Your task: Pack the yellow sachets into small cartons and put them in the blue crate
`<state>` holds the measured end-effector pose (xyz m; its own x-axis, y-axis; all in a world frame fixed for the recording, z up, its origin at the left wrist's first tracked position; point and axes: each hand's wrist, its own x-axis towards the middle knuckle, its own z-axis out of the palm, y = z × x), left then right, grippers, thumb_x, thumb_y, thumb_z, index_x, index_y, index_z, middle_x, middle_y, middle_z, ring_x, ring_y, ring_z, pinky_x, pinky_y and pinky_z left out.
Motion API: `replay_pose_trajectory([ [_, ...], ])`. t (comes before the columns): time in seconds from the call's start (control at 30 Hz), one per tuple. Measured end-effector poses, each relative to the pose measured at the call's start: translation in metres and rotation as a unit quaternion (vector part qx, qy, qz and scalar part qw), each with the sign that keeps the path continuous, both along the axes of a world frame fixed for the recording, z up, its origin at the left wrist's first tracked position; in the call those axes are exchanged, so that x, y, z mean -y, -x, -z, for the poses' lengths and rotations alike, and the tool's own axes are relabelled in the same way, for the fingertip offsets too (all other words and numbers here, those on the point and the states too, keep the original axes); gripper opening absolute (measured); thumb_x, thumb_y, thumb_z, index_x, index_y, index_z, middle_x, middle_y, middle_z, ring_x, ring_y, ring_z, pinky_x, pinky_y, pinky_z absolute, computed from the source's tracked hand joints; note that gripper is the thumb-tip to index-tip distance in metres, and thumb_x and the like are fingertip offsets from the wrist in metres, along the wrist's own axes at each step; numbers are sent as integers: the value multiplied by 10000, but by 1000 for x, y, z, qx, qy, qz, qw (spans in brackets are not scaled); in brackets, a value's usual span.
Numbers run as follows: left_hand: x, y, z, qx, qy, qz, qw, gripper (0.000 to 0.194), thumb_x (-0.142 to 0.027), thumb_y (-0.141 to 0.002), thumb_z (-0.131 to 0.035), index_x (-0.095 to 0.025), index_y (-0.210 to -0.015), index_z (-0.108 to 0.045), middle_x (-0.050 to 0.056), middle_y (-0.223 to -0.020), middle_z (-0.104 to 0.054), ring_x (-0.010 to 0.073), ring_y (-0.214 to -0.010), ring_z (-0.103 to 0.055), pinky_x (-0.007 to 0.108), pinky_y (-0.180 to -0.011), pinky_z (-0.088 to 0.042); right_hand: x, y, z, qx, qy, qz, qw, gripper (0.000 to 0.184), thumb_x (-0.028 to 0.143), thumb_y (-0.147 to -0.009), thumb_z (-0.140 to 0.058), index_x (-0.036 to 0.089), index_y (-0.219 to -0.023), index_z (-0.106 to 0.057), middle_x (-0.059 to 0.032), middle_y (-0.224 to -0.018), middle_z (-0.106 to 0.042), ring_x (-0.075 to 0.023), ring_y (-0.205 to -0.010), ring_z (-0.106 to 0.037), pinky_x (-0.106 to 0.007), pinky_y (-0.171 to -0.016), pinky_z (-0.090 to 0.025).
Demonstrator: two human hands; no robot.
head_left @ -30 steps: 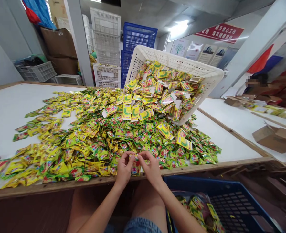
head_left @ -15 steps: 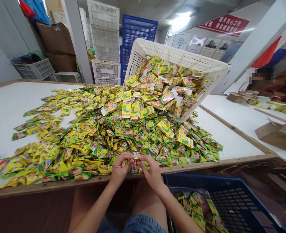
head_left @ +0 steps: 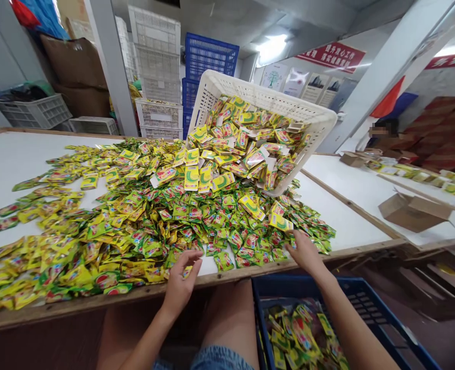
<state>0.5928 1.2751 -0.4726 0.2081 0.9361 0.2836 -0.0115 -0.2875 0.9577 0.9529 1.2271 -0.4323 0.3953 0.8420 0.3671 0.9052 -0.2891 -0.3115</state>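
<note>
My left hand [head_left: 183, 280] is at the table's front edge, beside the pile of small green and yellow foil packets [head_left: 150, 226]. Its thumb and fingers are apart, with a bit of yellow-green packet showing between them. Further right, my right hand [head_left: 304, 252] reaches over the pile's edge. Its fingertips are at the end of a small yellow flat carton [head_left: 281, 222], thumb held apart; I cannot tell whether they touch it. A lone green packet [head_left: 223, 261] lies between the hands. A tilted white basket [head_left: 315, 123] spills similar yellow cartons [head_left: 192, 177] onto the packets.
Below the table on the right, a blue crate [head_left: 358, 288] holds packets and cartons. An open cardboard box [head_left: 412, 210] stands on the neighbouring table. Stacked white crates [head_left: 156, 56] and blue crates [head_left: 212, 56] rise behind. Another person [head_left: 383, 131] is at the far right.
My hands were together at the table edge, pinching a small item. They have separated: the right swung right to the carton, the left stayed near the edge. The view has turned slightly right.
</note>
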Motion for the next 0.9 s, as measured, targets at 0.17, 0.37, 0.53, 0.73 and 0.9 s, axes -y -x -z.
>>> replay_pose_trajectory([
  [0.17,8,-6,-12,-63,-56,17,996,151,-229,-820,-528,-192,-918,-636,52,-935,-621,184,-919,-570,296,-840,-434,-47,-24,9,49,16,20,998,485,43,-681,-485,119,-1159,-468,-244,-1214,-468,-309,-1143,-403,-393,-800,-284],
  [0.37,9,15,-17,-133,-85,-25,987,207,-234,-848,-475,-201,-1025,-577,64,-1001,-604,184,-923,-577,321,-834,-461,-58,-20,-2,90,4,14,996,435,186,-732,-505,122,-1159,-450,-213,-1073,-533,-314,-1036,-446,-451,-855,-234],
  [0.53,21,-8,-34,-275,-220,-11,936,486,-177,-818,-493,-220,-1291,-391,99,-1304,-467,234,-1245,-371,442,-1057,-255,-26,73,-33,75,83,-201,973,467,320,-696,-609,149,-1115,-494,-131,-996,-564,-271,-936,-504,-371,-820,-326],
  [0.73,31,-18,-46,-290,-90,170,937,526,-167,-746,-549,-214,-1263,-461,104,-1204,-582,253,-1086,-531,400,-970,-366,6,166,-64,-178,239,-452,841,489,436,-635,-701,196,-1034,-551,-52,-939,-625,-201,-826,-565,-275,-722,-407],
  [0.9,50,24,-38,-190,57,153,968,307,-253,-771,-533,-204,-1059,-629,73,-1058,-658,227,-976,-566,305,-887,-409,-26,195,-35,-365,96,-372,848,259,407,-828,-502,171,-818,-608,-4,-699,-606,-125,-640,-532,-225,-596,-387],
])
